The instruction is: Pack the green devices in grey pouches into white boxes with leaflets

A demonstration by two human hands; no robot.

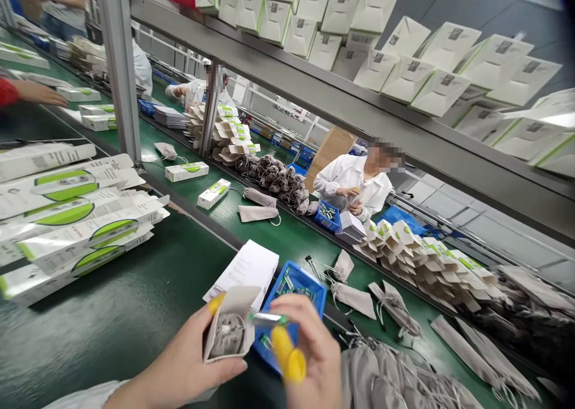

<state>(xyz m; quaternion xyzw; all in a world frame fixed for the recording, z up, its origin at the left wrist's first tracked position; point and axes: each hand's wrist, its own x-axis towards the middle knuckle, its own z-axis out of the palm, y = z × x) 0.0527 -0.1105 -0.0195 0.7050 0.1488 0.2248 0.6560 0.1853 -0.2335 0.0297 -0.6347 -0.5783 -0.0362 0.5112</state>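
My left hand (188, 350) is wrapped round an open white carton (246, 298), its flap standing up. A grey drawstring pouch (229, 335) is tucked inside the carton. Between the fingers of my right hand (309, 343) is a small green-and-silver battery (268, 318), held close beside the carton's open end. Yellow finger cots cover a finger of the left hand and the thumb of the right. Behind the hands, a blue tray (320, 294) holds several similar batteries, partly hidden by my right hand. A stack of white printed leaflets (251, 265) lies beside the tray.
Flat cartons (90, 235) are piled at left. Grey pouches (386, 373) heap at lower right; more lie on the green conveyor (296, 241). Filled cartons (214, 193) ride there too. A metal shelf (314, 73) with boxes crosses overhead. Co-workers (354, 181) work across the line.
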